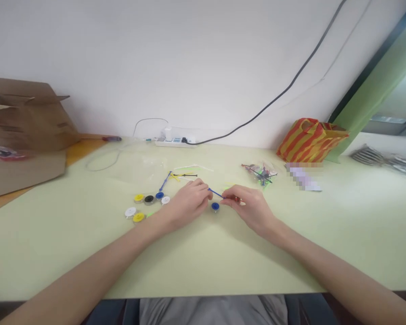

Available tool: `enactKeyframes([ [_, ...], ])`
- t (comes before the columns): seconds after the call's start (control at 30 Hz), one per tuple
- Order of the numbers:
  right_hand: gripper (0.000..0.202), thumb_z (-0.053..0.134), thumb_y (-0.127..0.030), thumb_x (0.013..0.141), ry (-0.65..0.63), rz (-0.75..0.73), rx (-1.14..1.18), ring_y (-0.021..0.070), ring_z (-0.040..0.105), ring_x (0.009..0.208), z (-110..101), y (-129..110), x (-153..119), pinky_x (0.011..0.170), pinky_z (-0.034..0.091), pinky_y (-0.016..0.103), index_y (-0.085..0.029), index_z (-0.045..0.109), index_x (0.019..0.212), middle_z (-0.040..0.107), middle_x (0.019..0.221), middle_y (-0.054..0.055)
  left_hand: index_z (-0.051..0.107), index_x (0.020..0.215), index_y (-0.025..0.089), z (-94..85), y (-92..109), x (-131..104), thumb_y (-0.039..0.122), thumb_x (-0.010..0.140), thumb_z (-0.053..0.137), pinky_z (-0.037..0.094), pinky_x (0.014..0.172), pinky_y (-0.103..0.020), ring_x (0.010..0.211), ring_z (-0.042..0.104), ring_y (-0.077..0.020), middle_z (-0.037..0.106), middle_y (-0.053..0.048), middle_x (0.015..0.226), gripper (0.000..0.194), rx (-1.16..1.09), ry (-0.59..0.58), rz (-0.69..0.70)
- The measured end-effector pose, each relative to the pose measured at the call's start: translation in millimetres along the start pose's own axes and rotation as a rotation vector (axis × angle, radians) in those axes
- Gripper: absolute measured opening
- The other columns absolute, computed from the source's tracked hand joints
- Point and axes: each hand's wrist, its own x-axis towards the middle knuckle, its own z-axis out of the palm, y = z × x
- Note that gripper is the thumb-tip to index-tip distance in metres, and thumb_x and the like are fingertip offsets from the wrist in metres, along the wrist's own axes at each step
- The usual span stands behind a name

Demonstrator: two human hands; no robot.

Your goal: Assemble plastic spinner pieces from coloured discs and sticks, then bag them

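Left hand (193, 201) and right hand (252, 207) pinch opposite ends of a thin blue rod (216, 193), probably plastic, over the smooth pale tabletop (216, 266); round blue disc (215, 206) sits between hands.

Between the left grip (190, 199) and right grip (252, 206) runs a rod (215, 193), one disc (215, 206) on the tabletop (189, 266) just before it. Other discs (130, 211) lie left of the left grip; farther back, a power strip (167, 143) lies between a cardboard box (27, 124), left, and a bag (299, 142), right.
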Motion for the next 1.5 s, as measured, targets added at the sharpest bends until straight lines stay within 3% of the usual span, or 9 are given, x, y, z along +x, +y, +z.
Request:
enactKeyframes([
  [0.13, 0.008, 0.064, -0.022, 0.098, 0.002, -0.080, -0.089, 0.0145, 0.063, 0.070, 5.0, -2.1, -2.4, 0.064, 0.044, 0.026, -0.023, 0.067, 0.090, 0.072, 0.082, 0.002, 0.063, 0.093, 0.019, -2.9, -1.8, 1.4, 0.013, 0.100, 0.039, 0.047, 0.091, -0.041, 0.100, 0.057, -0.0243, 0.067, -0.007, 0.094, 0.026, 0.012, 0.061, -0.039],
  [0.27, 0.004, 0.064, -0.021, 0.098, -0.061, -0.086, -0.154, 0.0145, 0.062, 0.072, 1.9, 6.2, 2.3, 0.067, 0.041, 0.026, -0.021, 0.067, 0.096, 0.071, 0.086, 0.003, 0.063, 0.108, 0.019, -6.7, -5.5, 0.5, 0.019, 0.104, 0.037, 0.048, 0.087, -0.038, 0.102, 0.058, -0.0233, 0.065, -0.007, 0.095, 0.026, -0.019, 0.119, -0.137],
  [0.4, 0.010, 0.061, -0.017, 0.098, -0.119, -0.098, -0.185, 0.0144, 0.060, 0.073, 1.7, 17.3, 2.3, 0.067, 0.040, 0.026, -0.020, 0.069, 0.092, 0.068, 0.085, 0.003, 0.062, 0.114, 0.019, -11.1, -0.1, 0.5, 0.023, 0.106, 0.033, 0.047, 0.089, -0.039, 0.103, 0.057, -0.0233, 0.066, -0.007, 0.096, 0.031, -0.043, 0.073, -0.092],
  [0.57, 0.016, 0.058, -0.015, 0.099, -0.120, -0.150, -0.139, 0.0145, 0.060, 0.075, 7.0, 24.0, 3.4, 0.068, 0.041, 0.025, -0.019, 0.070, 0.091, 0.067, 0.085, 0.003, 0.065, 0.108, 0.020, -12.1, 8.5, 2.5, 0.029, 0.106, 0.041, 0.046, 0.088, -0.038, 0.099, 0.056, -0.0234, 0.067, -0.006, 0.093, 0.026, 0.001, 0.023, -0.015],
  [0.8, 0.019, 0.054, -0.014, 0.099, -0.126, -0.112, -0.094, 0.0143, 0.058, 0.076, 5.4, 17.9, 3.8, 0.069, 0.042, 0.026, -0.019, 0.069, 0.088, 0.066, 0.088, 0.004, 0.068, 0.105, 0.020, -7.7, 3.5, 3.0, 0.030, 0.108, 0.038, 0.043, 0.082, -0.038, 0.090, 0.051, -0.0228, 0.062, -0.006, 0.089, 0.031, 0.026, -0.058, 0.035],
  [0.93, 0.019, 0.057, -0.014, 0.098, -0.104, -0.139, -0.132, 0.0148, 0.057, 0.077, 6.8, 15.2, 2.3, 0.069, 0.040, 0.026, -0.020, 0.067, 0.083, 0.065, 0.085, 0.003, 0.064, 0.094, 0.019, -8.6, 2.4, 2.6, 0.028, 0.107, 0.040, 0.043, 0.082, -0.038, 0.091, 0.051, -0.0227, 0.060, -0.006, 0.091, 0.029, 0.003, -0.074, 0.029],
  [1.1, 0.019, 0.060, -0.013, 0.096, -0.091, -0.096, -0.115, 0.0137, 0.056, 0.073, 7.9, 14.5, 1.7, 0.067, 0.038, 0.025, -0.020, 0.065, 0.079, 0.064, 0.083, 0.002, 0.065, 0.095, 0.020, -10.1, 4.4, 2.9, 0.032, 0.107, 0.041, 0.044, 0.085, -0.039, 0.096, 0.053, -0.0234, 0.063, -0.006, 0.094, 0.030, -0.040, -0.111, 0.017],
  [1.3, 0.016, 0.065, -0.011, 0.093, -0.129, -0.039, -0.061, 0.0136, 0.057, 0.072, 7.5, 17.4, 2.4, 0.064, 0.039, 0.025, -0.019, 0.066, 0.079, 0.065, 0.083, 0.002, 0.066, 0.092, 0.021, -9.1, 3.7, 4.7, 0.027, 0.106, 0.039, 0.045, 0.085, -0.040, 0.094, 0.052, -0.0242, 0.063, -0.006, 0.093, 0.031, -0.039, -0.120, 0.020],
  [1.5, 0.018, 0.062, -0.008, 0.094, -0.181, -0.077, -0.082, 0.0176, 0.064, 0.084, 12.1, 21.0, 0.6, 0.078, 0.046, 0.029, -0.019, 0.073, 0.087, 0.073, 0.089, 0.005, 0.059, 0.089, 0.020, -9.7, -10.4, 2.4, 0.020, 0.105, 0.038, 0.043, 0.086, -0.040, 0.097, 0.051, -0.0250, 0.061, -0.007, 0.093, 0.026, 0.028, -0.143, 0.019],
])
